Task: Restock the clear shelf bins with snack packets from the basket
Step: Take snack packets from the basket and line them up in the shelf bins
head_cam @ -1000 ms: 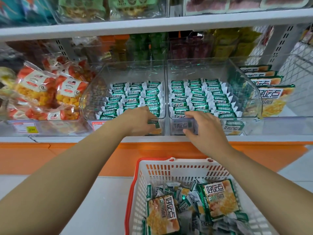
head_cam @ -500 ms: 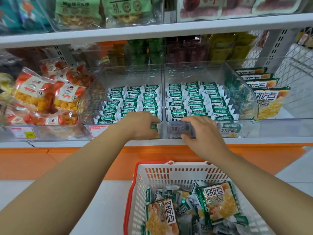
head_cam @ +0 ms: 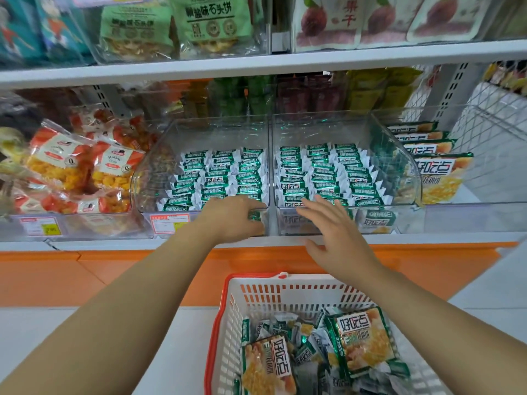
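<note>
Two clear shelf bins stand side by side, the left bin (head_cam: 159,172) and the right bin (head_cam: 410,172). Both hold neat rows of small green snack packets (head_cam: 322,172). My left hand (head_cam: 228,218) curls over the front lip of the left bin, its fingertips round a small green packet (head_cam: 255,216). In front of the right bin, my right hand (head_cam: 333,232) hovers with fingers spread and holds nothing. Below stands the white basket with a red rim (head_cam: 228,317). In it lie loose small green packets (head_cam: 285,327) and two large biscuit bags (head_cam: 362,340).
Orange-and-white snack bags (head_cam: 82,166) fill the bin to the left. Large green biscuit bags (head_cam: 436,172) stand in rows to the right, beside a wire rack (head_cam: 490,143). A shelf board (head_cam: 256,65) with more bagged snacks runs overhead. An orange plinth (head_cam: 114,269) lies under the shelf.
My right hand has let go at the right bin's front, drawn back and spread its fingers. My left hand stays at the left bin's front lip.
</note>
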